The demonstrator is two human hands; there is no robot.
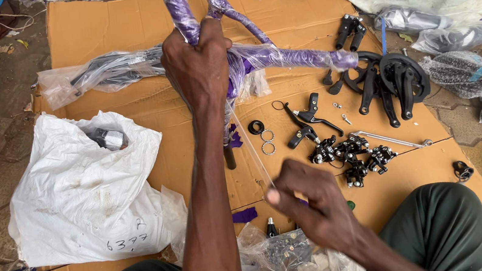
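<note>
Two hands were busy over a big sheet of brown cardboard (274, 9) on the ground. The left hand (199, 67) was clenched tight around a purple bike frame (280, 57), right where its tubes met. The frame was wrapped in clear plastic and was held up above the cardboard, with two tubes going up out of the picture and one pointing to the right. The right hand (310, 203) was lower down, close to the person's knee. Its fingers were pinched on a thin strip of clear plastic wrap (252, 152), which ran tight from the frame down to that hand.

On the cardboard to the right lay black brake levers (309, 118), a bunch of small black brake parts (351, 155) and a few metal rings (266, 141). Farther right sat black pedal cranks with a round chain wheel (394, 83). A white sack (82, 192) lay on the left. A clear bag of small parts (287, 261) sat between the person's knees. More parts wrapped in plastic lay at the far right, off the cardboard.
</note>
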